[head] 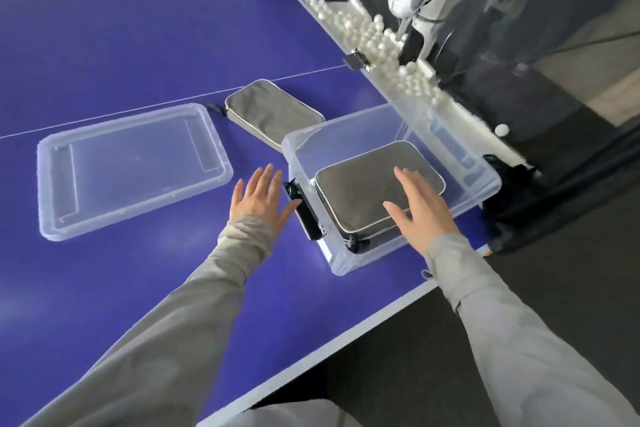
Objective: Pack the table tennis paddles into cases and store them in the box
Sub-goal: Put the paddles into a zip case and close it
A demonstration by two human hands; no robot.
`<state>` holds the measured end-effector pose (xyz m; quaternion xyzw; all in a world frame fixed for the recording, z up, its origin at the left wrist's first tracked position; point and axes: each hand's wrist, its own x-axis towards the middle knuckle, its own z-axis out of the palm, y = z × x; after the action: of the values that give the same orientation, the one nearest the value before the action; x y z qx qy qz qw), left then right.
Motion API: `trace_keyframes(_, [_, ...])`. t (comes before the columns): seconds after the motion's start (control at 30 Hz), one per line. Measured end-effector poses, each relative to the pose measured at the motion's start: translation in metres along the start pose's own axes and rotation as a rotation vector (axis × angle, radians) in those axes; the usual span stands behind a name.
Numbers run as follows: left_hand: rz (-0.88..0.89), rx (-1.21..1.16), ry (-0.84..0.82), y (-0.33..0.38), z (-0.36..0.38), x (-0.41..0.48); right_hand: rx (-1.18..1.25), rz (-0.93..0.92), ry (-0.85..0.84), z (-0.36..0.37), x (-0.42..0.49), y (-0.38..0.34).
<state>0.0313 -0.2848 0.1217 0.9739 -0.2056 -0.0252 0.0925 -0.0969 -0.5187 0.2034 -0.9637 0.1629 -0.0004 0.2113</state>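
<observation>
Clear glossy plastic box [481, 184] and lid [221, 163]; grey matt cloth cases [367, 187].

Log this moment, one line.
left hand open beside box | right hand open over case in box | second case on table | lid off

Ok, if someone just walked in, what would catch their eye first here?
Probably the clear box at the blue table's right edge, a grey case inside under the open right hand. A second grey case lies behind the box, the clear lid to the left, white balls heaped beyond.
</observation>
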Motion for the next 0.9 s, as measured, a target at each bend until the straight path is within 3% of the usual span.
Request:
trace_keyframes(0.13, [-0.021,-0.038,0.02,0.009,-0.012,0.032,-0.102,-0.05,-0.005,-0.007,0.041,0.002])
trace_keyframes(0.27, [-0.131,-0.101,0.001,0.028,-0.018,0.077,-0.204,-0.136,-0.121,-0.004,0.104,0.004])
trace_keyframes(0.43, [-0.357,-0.186,-0.055,0.048,-0.004,0.111,-0.278,-0.27,-0.192,0.008,0.19,0.011])
trace_keyframes(0.6, [-0.7,-0.367,-0.006,0.067,0.006,0.121,-0.331,-0.363,-0.226,0.021,0.279,0.014])
trace_keyframes(0.9, [-0.859,-0.363,0.058,0.066,0.014,0.125,-0.391,-0.255,-0.447,0.081,0.396,-0.001])
